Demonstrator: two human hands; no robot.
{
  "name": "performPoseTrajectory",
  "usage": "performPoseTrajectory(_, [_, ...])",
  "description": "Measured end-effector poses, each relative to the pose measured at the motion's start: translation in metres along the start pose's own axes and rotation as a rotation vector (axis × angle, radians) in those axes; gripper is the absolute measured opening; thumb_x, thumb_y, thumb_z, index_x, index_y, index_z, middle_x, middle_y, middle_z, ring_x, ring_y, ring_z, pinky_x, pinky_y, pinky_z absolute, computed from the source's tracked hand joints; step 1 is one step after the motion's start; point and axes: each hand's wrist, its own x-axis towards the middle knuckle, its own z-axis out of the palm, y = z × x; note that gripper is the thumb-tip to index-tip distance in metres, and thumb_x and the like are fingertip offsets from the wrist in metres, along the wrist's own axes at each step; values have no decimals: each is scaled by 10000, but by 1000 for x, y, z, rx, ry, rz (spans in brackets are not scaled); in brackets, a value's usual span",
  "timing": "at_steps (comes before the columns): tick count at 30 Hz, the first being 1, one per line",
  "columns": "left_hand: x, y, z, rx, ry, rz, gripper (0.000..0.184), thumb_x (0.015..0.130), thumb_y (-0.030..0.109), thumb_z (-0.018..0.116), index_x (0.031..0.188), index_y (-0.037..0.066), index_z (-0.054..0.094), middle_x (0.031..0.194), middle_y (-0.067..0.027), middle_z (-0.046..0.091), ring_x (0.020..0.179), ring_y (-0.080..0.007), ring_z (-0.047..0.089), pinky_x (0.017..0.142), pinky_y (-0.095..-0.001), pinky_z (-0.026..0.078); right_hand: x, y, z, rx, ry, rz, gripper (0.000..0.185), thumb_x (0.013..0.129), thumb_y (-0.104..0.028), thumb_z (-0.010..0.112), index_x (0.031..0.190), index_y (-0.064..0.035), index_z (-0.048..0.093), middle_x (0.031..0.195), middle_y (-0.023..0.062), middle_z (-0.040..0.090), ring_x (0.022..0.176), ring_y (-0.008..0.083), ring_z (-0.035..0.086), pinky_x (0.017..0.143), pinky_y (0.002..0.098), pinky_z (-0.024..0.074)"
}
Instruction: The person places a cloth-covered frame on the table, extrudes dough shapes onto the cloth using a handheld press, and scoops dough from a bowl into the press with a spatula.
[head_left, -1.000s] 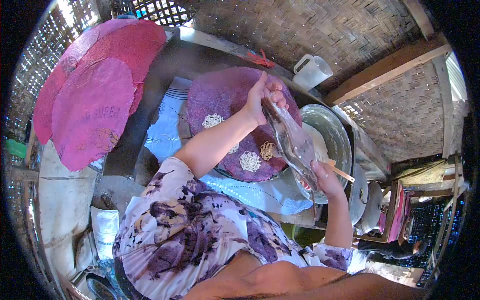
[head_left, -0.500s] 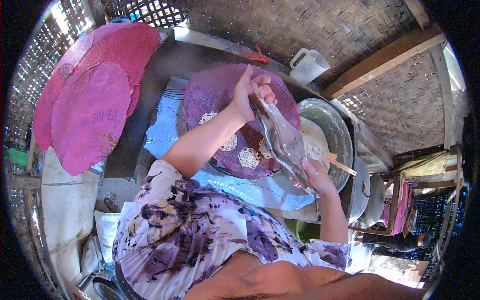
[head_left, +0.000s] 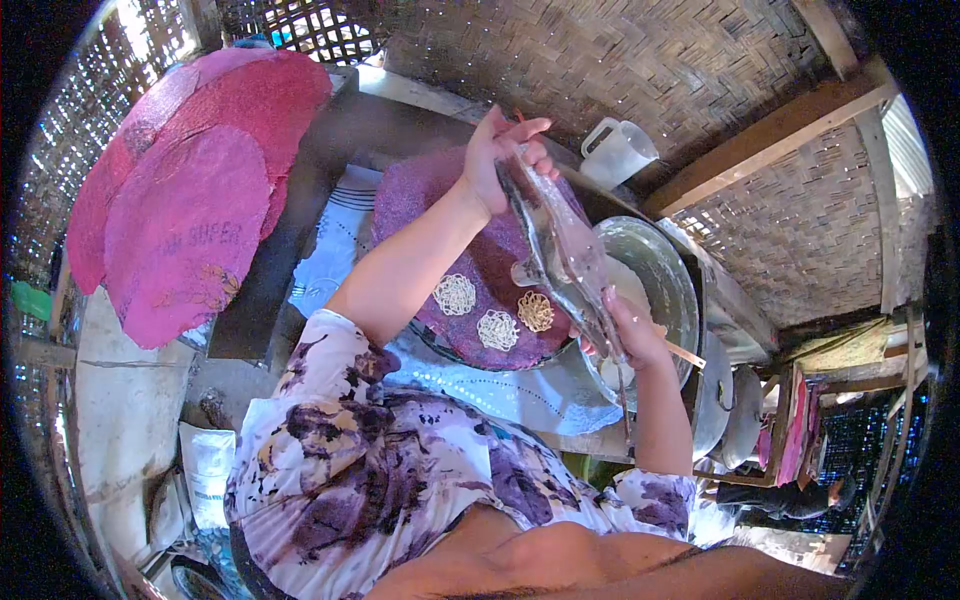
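A long, glossy clear plastic bag (head_left: 558,240) is stretched slantwise between my two hands. My left hand (head_left: 497,165) grips its upper end, some fingers curled round it. Lower right, my right hand (head_left: 632,332) is closed on the other end. Beneath the bag lies a round purple mat (head_left: 420,205) bearing lacy nests of pale strands, such as a white nest (head_left: 498,330) and a yellowish nest (head_left: 535,311). A small round knob (head_left: 523,272) sticks out from the bag's side. Beside the mat, a metal basin (head_left: 672,268) holds pale batter, partly hidden by my right hand.
A clear plastic jug (head_left: 618,154) stands behind the basin. A wooden stick (head_left: 683,352) leans out of the basin. Pink and red round mats (head_left: 190,220) are stacked at left. A blue-white cloth (head_left: 490,392) lies under the purple mat. A person (head_left: 775,497) is at far right.
My left hand has moved up and left with the bag's upper end, and my right hand has shifted slightly left. The bag is steeper, and the knob on its side now shows.
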Motion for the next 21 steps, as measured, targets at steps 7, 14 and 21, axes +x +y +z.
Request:
performPoseTrajectory(7, [-25, 5, -20, 76, 231, 100, 526, 831, 539, 333, 901, 91, 599, 478, 7, 399, 504, -184, 436, 616, -349, 387, 17, 0, 9, 10, -53, 91, 508, 891, -457, 332, 893, -8, 569, 720, 92, 609, 550, 148, 577, 517, 260, 483])
performPoseTrajectory(14, [-38, -1, -21, 23, 349, 122, 518, 837, 538, 336, 851, 87, 593, 471, 9, 379, 489, -179, 412, 582, -354, 381, 13, -5, 7, -152, -40, 66, 509, 884, -461, 348, 867, 0, 565, 667, 92, 599, 504, 153, 567, 468, 268, 471])
performPoseTrajectory(21, [-39, 13, -16, 50, 351, 116, 561, 834, 574, 291, 848, 66, 528, 474, -11, 375, 488, -204, 429, 577, -373, 384, 20, 0, 17, -166, 0, 64, 519, 871, -476, 358, 843, 4, 553, 656, 89, 593, 493, 150, 561, 450, 261, 458])
